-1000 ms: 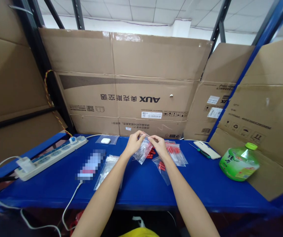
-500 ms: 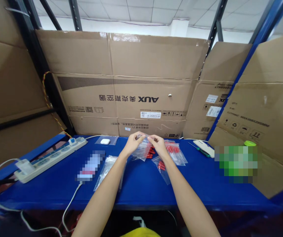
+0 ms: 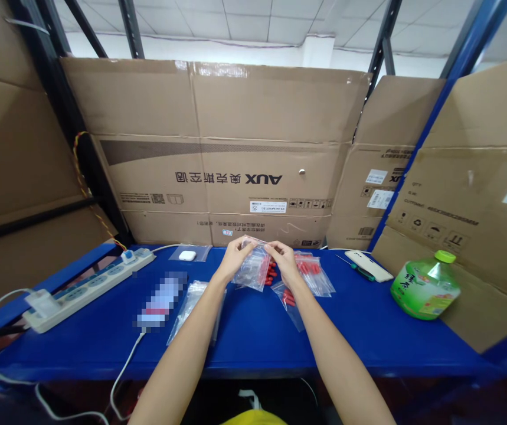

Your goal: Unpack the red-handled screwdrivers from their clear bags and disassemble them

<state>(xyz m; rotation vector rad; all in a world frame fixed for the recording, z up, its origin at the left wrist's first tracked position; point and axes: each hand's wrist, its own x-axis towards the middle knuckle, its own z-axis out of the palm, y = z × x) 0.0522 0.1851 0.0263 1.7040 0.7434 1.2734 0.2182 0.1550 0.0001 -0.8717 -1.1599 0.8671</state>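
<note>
Between my two hands hangs a clear plastic zip bag (image 3: 251,271), pinched along its top edge. My left hand (image 3: 234,258) grips the bag's left corner with thumb and fingers. On the other corner, my right hand (image 3: 283,260) holds with a similar pinch. Behind and beside the bag lie several small red parts (image 3: 271,274), partly hidden; their kind is not clear. Filled bags with red pieces (image 3: 313,270) rest just right of my right hand. A smaller bag with red pieces (image 3: 288,297) lies partly under my right forearm. By my left forearm is a stack of clear bags (image 3: 192,304).
On the blue table (image 3: 257,348) stand a white power strip (image 3: 91,286), a blurred phone (image 3: 162,299) on a cable and a white case (image 3: 186,255). To the right are a green-handled screwdriver (image 3: 363,272), a white flat object (image 3: 370,265) and a green bottle (image 3: 425,289). Cardboard walls (image 3: 235,106) surround the table.
Both hands keep hold of the bag's top edge, almost in the same place. The bag hangs slightly differently. The whole view has shifted a little.
</note>
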